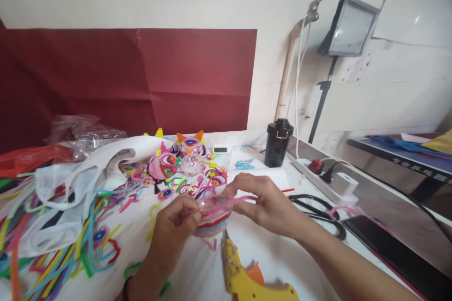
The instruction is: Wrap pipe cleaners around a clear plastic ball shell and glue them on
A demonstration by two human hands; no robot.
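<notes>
At lower centre, the left hand [173,226] and right hand [263,200] pinch a rounded, striped multicoloured piece [213,226], a fuzzy pink strip [219,206] across its top.

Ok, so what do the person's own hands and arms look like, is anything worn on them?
The left hand and right hand are gloveless. A dark band is worn at the left wrist; none shows on the right. No sleeves are in view.

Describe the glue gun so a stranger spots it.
Find the white table, then the right hand over it. Just below that hand in view lies the glue gun, nozzle toward the striped piece; its yellow body sets it apart from the black phone.
</notes>
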